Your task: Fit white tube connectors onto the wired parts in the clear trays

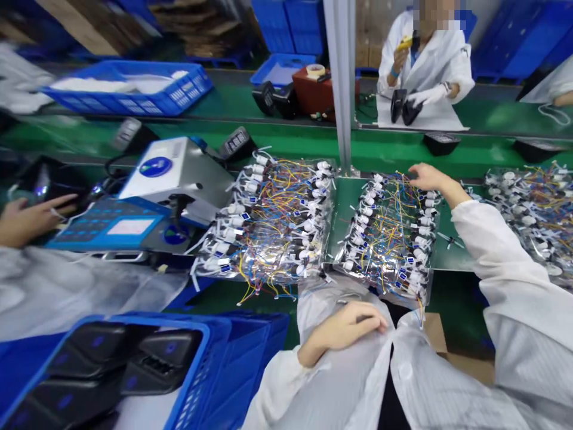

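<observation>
My right hand (430, 178) reaches over the far right corner of a clear plastic tray (430, 286) on the green bench. Its fingers are bent and slightly apart, close to the thin wires, with nothing visible between them. Two rows of small white-and-black parts (364, 212) with white tails lie along the tray's sides, their yellow, red and blue wires (387, 224) tangled in the middle. On my lap rests my left hand (351, 325), palm down, fingers loosely stretched and holding nothing.
Similar wired parts lie in a pile (277, 209) to the left and another (537, 209) at far right. A grey-and-blue machine (174, 173) stands left. A blue crate (197, 370) holds black housings (156, 358). A metal post (340, 83) rises ahead; co-workers sit across and at left.
</observation>
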`<state>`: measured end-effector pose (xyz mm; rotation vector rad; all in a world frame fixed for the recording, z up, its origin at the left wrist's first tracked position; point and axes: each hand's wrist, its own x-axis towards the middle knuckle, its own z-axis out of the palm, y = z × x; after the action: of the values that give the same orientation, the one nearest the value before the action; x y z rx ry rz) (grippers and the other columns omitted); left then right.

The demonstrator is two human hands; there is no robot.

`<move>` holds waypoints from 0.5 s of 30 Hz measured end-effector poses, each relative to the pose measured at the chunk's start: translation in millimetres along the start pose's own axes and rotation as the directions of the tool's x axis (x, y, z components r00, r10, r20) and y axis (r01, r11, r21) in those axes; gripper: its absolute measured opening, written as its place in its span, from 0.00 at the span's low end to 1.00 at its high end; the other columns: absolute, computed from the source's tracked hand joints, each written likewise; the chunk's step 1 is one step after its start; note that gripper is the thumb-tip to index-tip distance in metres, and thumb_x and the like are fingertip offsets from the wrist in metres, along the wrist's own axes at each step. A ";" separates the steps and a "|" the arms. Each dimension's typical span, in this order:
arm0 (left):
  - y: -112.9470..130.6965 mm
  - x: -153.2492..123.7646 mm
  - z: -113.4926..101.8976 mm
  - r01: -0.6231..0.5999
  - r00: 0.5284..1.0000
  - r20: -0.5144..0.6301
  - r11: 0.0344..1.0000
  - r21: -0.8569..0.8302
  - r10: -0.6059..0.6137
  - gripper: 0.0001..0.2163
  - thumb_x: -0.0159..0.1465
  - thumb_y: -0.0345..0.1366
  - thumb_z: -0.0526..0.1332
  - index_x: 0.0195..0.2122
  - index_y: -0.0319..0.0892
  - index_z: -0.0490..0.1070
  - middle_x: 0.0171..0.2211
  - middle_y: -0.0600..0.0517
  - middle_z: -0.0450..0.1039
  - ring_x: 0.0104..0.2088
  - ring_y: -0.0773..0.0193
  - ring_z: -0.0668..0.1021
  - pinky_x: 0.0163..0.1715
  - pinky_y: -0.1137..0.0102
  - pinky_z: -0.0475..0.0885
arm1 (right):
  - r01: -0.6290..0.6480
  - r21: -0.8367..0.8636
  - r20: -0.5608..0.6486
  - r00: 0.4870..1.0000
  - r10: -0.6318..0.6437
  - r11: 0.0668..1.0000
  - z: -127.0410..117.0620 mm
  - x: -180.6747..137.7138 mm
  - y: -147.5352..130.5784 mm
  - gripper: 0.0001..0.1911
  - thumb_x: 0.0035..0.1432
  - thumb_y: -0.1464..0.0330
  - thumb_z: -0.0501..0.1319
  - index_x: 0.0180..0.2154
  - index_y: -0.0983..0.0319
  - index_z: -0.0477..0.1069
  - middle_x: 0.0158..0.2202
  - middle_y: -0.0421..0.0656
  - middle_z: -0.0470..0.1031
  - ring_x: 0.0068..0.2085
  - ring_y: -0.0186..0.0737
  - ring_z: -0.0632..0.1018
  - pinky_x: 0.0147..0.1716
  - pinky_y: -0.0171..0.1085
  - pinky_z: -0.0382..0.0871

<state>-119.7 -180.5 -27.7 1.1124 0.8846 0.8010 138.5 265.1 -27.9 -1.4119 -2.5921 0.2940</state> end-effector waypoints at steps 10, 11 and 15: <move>-90.3 64.7 -0.6 0.128 0.867 -0.166 0.531 -0.837 -0.471 0.21 0.62 0.46 0.71 0.49 0.44 0.66 0.48 0.44 0.76 0.45 0.55 0.82 0.52 0.61 0.75 | -0.071 -0.206 0.350 0.926 0.141 0.976 45.8 43.5 -4.4 0.24 0.57 0.61 0.65 0.54 0.64 0.76 0.52 0.55 0.81 0.51 0.55 0.81 0.51 0.42 0.73; -85.7 69.9 0.3 0.134 0.869 -0.138 0.495 -0.858 -0.475 0.22 0.63 0.49 0.69 0.50 0.43 0.66 0.49 0.43 0.76 0.45 0.54 0.82 0.53 0.58 0.74 | -0.064 -0.202 0.347 0.929 0.133 0.977 48.0 43.2 -6.0 0.24 0.58 0.60 0.65 0.54 0.63 0.77 0.53 0.55 0.80 0.52 0.55 0.81 0.52 0.43 0.72; -79.3 86.4 6.6 0.194 0.869 -0.071 0.468 -0.862 -0.490 0.26 0.65 0.56 0.64 0.54 0.43 0.63 0.49 0.41 0.76 0.44 0.52 0.82 0.53 0.51 0.73 | -0.034 -0.154 0.365 0.927 0.089 0.988 48.0 39.2 -6.8 0.30 0.54 0.58 0.68 0.57 0.62 0.74 0.56 0.54 0.79 0.52 0.53 0.80 0.52 0.41 0.73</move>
<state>-68.6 -126.8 -118.9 -0.0910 0.7887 0.9078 100.2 290.3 -70.2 -1.6275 -2.9248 0.4272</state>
